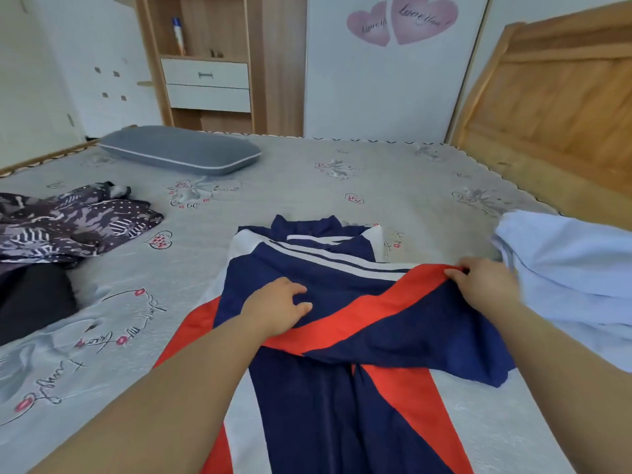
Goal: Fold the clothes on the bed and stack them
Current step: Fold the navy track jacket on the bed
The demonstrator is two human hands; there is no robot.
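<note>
A navy, red and white sports jacket [342, 388] lies spread on the grey bed sheet [307, 186] in front of me. One sleeve is laid diagonally across its body. My right hand [482, 285] pinches the red end of that sleeve at the jacket's right side. My left hand [280, 306] presses down on the navy cloth left of centre, fingers curled on the fabric. A light blue garment [574, 282] lies bunched at the right. A dark patterned garment [68, 224] lies crumpled at the left, with a black piece [34, 299] below it.
A grey pillow [181, 153] rests at the far left of the bed. A wooden headboard [554, 107] leans at the right. Behind the bed stand a wooden shelf unit with white drawers [208, 83] and a white wardrobe door with heart stickers [400, 22].
</note>
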